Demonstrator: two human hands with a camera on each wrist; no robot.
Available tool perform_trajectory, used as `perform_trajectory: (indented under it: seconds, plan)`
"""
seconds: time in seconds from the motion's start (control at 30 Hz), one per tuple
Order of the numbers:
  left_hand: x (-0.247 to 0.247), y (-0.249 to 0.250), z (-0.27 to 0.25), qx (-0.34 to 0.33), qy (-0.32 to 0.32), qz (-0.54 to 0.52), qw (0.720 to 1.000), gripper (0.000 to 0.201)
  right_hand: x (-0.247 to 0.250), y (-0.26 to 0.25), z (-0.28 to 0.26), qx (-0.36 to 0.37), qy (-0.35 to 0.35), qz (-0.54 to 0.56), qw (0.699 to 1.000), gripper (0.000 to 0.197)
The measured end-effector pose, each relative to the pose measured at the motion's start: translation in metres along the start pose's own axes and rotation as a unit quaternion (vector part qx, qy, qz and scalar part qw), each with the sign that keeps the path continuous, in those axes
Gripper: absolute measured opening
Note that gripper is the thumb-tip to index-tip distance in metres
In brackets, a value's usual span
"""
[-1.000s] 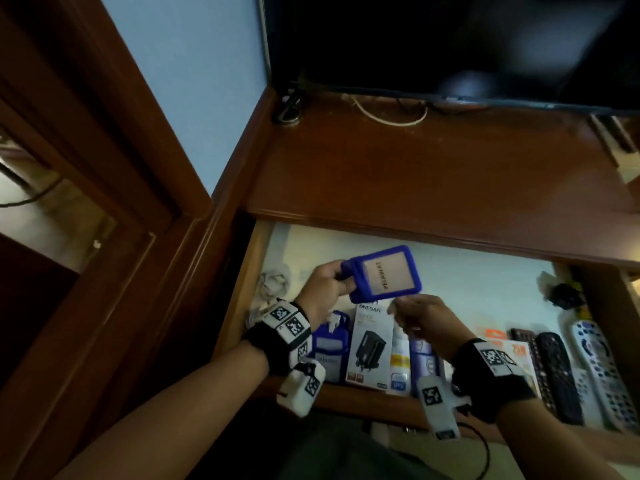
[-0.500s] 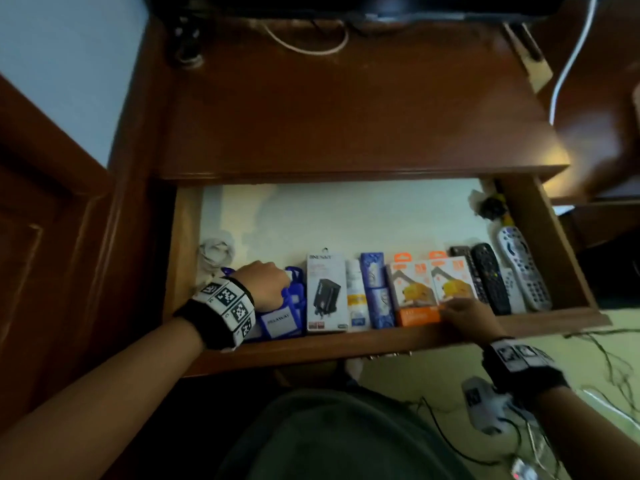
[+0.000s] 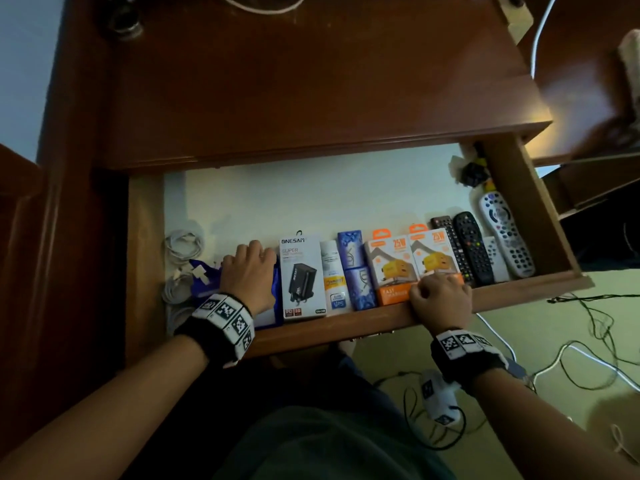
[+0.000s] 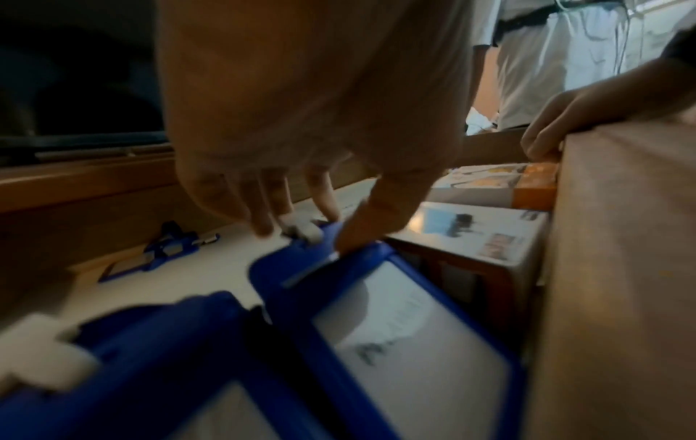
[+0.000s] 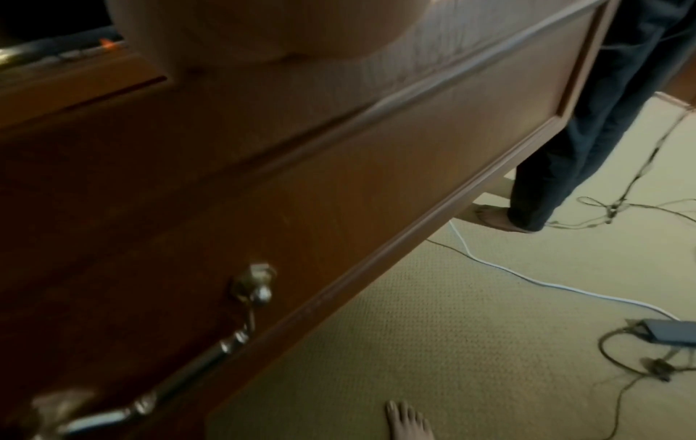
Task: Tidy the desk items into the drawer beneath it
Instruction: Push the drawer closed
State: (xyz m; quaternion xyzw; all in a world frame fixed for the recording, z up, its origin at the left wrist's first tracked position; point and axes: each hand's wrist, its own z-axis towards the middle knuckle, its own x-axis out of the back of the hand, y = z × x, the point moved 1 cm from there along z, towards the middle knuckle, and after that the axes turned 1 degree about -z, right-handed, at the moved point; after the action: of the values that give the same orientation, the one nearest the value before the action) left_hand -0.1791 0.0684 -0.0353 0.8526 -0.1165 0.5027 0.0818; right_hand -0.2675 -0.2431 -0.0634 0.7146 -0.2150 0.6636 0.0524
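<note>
The open wooden drawer (image 3: 346, 327) holds a row of boxed chargers and remotes. A blue badge holder (image 3: 273, 289) with a white card lies at its front left, clearer in the left wrist view as the blue badge holder (image 4: 395, 342). My left hand (image 3: 252, 254) is over it; its fingertips (image 4: 263, 226) and thumb pinch the holder's top by the white clip. A second blue holder (image 4: 150, 372) lies beside it. My right hand (image 3: 436, 282) grips the drawer's front edge, fingers curled over the wood near the orange charger boxes (image 3: 394, 268).
A white ONESAM charger box (image 3: 301, 275), small blue boxes (image 3: 356, 268), several remotes (image 3: 474, 251) and coiled white cables (image 3: 181, 247) fill the drawer. The drawer front carries a metal handle (image 5: 244, 300). Cables (image 3: 588, 358) trail on the carpet, where another person's legs (image 5: 602, 119) stand.
A second ago both hands held the blue badge holder above the drawer. My left hand has since brought it down into the front left, and my right hand has moved onto the drawer's front edge.
</note>
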Motion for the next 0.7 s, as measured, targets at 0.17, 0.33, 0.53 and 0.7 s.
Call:
perform_trajectory:
  seconds: [0.17, 0.33, 0.53, 0.7]
  plan:
    - [-0.008, 0.032, -0.014, -0.120, 0.113, -0.202, 0.965, 0.038, -0.003, 0.005, -0.003, 0.066, 0.058, 0.035, 0.996, 0.031]
    - [-0.013, 0.087, -0.018, -0.236, -0.057, -0.190, 0.951, 0.049, -0.004, 0.018, -0.008, 0.253, 0.031, -0.017, 0.967, 0.044]
    - [-0.005, 0.128, 0.007, -0.297, -0.139, 0.000, 0.945, 0.065, -0.010, 0.019, -0.001, 0.265, 0.016, -0.041, 0.963, 0.041]
    - [0.004, 0.137, 0.017, -0.355, -0.160, 0.037, 0.920, 0.055, -0.010, 0.024, 0.000, 0.273, 0.031, -0.009, 0.962, 0.035]
